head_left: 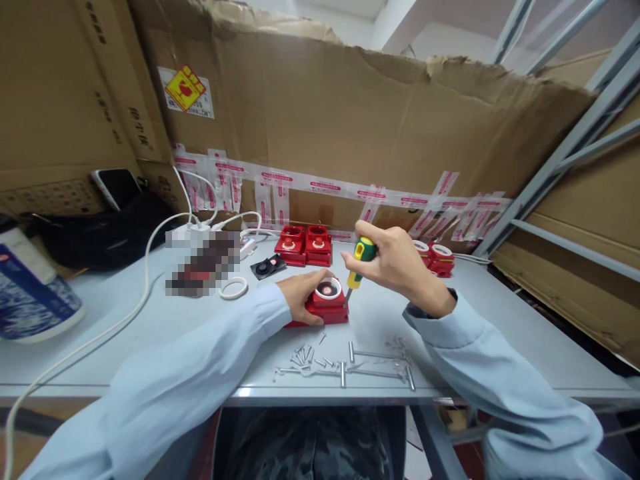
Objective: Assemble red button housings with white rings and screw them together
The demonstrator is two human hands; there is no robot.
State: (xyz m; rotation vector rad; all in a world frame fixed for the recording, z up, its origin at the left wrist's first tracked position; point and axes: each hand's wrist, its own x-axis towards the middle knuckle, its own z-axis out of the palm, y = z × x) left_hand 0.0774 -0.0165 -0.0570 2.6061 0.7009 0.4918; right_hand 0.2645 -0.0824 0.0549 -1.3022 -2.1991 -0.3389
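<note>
My left hand (306, 297) is closed around the left side of a red housing (334, 313) that lies on the table. A white ring (329, 289) sits on the housing's top, around a dark round centre. In my right hand (393, 257) is a screwdriver (360, 259) with a green and yellow handle. It is tilted, and its tip meets the right corner of the housing; whether a screw sits under the tip I cannot tell. Several loose screws (303, 355) and metal T-shaped rods (370, 370) lie near the front edge, close to the housing.
More red housings (303, 245) stand at the back, with others (434, 259) to the right. A black part (267, 267) and a loose white ring (233, 288) lie left of my hand. White cables (150, 257) run along the left, beside a blue-and-white container (35, 287). Cardboard (320, 120) walls the back.
</note>
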